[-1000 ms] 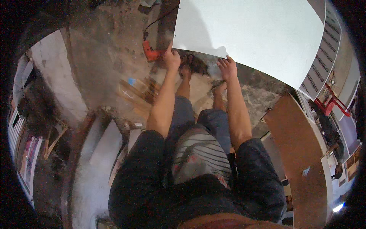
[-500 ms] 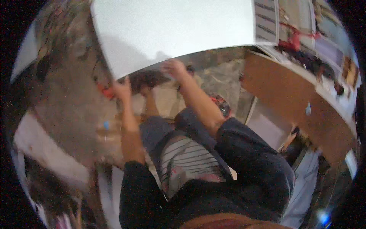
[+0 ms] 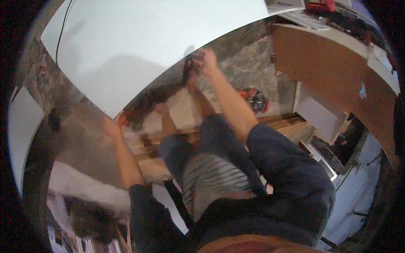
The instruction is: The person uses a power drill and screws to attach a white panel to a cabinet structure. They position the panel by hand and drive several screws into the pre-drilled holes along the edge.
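A large white panel (image 3: 139, 38) fills the top of the view, one corner pointing down toward me. My left hand (image 3: 112, 126) is closed at that corner, its fingers smeared by motion. Along the panel's near edge is my right hand (image 3: 206, 61), fingers bent and blurred; whether they grip the edge cannot be made out. It casts a shadow on the white surface. Just below it shows my foot in a dark sandal (image 3: 192, 69). A thin black cable (image 3: 63, 29) lies across the panel's far left part.
A red and black round-bodied tool (image 3: 256, 101) lies on the floor right of my legs. Wooden strips (image 3: 282, 123) run below it. A long brown board (image 3: 325, 71) stands at right, beside a pale panel (image 3: 322, 120). Another white panel (image 3: 25, 122) is at far left.
The white panel has turned, its near corner coming down and left, and my left hand has moved with it. My right hand has shifted up and slightly right. The whole view has swung.
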`<move>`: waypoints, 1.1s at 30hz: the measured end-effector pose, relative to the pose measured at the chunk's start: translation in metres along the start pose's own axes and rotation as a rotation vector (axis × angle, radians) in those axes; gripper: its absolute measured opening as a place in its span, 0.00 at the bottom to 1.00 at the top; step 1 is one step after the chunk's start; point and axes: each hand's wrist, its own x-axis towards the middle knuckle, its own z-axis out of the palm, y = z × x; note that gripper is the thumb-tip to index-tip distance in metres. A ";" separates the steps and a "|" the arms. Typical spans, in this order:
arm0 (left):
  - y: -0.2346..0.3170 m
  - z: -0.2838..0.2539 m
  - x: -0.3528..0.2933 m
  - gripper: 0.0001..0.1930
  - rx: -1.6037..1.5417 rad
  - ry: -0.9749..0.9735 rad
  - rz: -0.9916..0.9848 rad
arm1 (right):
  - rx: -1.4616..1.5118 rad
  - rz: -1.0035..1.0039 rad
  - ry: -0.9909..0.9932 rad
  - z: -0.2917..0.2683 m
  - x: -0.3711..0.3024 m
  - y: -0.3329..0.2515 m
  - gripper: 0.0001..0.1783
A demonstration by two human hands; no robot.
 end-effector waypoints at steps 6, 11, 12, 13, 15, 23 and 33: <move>0.029 0.003 0.009 0.38 0.268 -0.188 0.065 | 0.107 0.248 -0.241 -0.016 0.013 -0.081 0.23; 0.021 0.042 0.032 0.37 0.128 -0.305 0.198 | 0.073 0.192 -0.300 -0.042 0.035 -0.091 0.17; 0.036 0.045 0.021 0.38 0.094 -0.398 0.137 | 0.106 0.226 -0.208 -0.050 0.029 -0.092 0.17; 0.056 0.046 0.009 0.37 0.077 -0.360 0.115 | 0.089 0.231 -0.126 -0.068 0.039 -0.093 0.18; 0.006 0.029 0.028 0.35 -0.086 -0.290 0.355 | 0.068 0.216 -0.133 -0.039 0.035 -0.103 0.17; 0.112 0.071 -0.011 0.30 -0.574 -0.451 -0.183 | 0.315 -0.242 0.460 -0.125 0.210 -0.229 0.16; 0.207 0.079 -0.013 0.18 -1.560 -0.054 -1.118 | -0.203 -0.094 0.123 -0.144 0.218 -0.294 0.27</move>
